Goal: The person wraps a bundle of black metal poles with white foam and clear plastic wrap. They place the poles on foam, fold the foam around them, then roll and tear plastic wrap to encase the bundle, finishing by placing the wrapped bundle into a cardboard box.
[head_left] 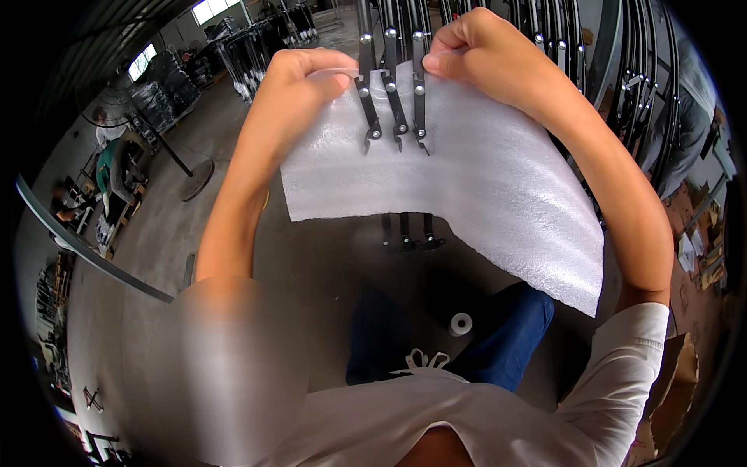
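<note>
A sheet of white foam wrap [513,194] hangs between my two hands, its lower edge uneven and sweeping down to the right. My left hand [303,82] pinches its upper left edge between thumb and fingers. On the other side, my right hand [486,58] pinches the upper edge close to the bars. Several black jointed metal bars [392,86] with silver rivets come down between the hands and lie in front of the sheet, ending in small hooked tips. Below the sheet's lower edge, more black bar ends [406,233] show; the part between is hidden behind the foam.
More black metal bars [556,39] hang at the upper right, near my right forearm. A white roll [461,324] stands on the floor by my legs. At left are a round-based stand [197,180], a curved grey rail [85,253] and people [117,159]. Torn cardboard [675,389] lies lower right.
</note>
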### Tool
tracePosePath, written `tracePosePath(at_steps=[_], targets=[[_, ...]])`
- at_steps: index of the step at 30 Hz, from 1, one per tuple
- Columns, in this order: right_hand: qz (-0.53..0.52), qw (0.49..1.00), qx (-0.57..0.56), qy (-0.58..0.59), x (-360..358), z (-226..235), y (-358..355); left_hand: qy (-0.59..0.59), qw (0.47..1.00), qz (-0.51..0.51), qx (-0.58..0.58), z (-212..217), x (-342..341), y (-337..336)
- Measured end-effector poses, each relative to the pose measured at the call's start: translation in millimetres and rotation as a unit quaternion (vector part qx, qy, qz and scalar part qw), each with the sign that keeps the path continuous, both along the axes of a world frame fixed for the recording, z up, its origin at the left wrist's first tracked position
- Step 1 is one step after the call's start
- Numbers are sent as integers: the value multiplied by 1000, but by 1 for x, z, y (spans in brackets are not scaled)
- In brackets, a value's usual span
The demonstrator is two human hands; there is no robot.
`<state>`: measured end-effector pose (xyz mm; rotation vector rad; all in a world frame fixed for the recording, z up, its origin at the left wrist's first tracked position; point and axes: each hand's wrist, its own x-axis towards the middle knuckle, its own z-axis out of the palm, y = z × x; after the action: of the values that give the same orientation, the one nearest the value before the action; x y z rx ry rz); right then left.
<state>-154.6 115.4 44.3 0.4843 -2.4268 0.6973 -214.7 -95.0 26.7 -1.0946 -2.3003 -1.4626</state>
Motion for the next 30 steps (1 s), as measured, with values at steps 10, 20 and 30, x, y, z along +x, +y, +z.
tracePosePath(at_steps=[10,20,30], targets=[[47,993,12,112,-2,-10,-22,-26,995,-100,-8,5,18,9],[47,955,-247,155,66,-33,9,-268,940,-195,78,-7,15,32],[-33,989,-17,144,89,-57,-28,-92,986,-70,123,-9,26,32]])
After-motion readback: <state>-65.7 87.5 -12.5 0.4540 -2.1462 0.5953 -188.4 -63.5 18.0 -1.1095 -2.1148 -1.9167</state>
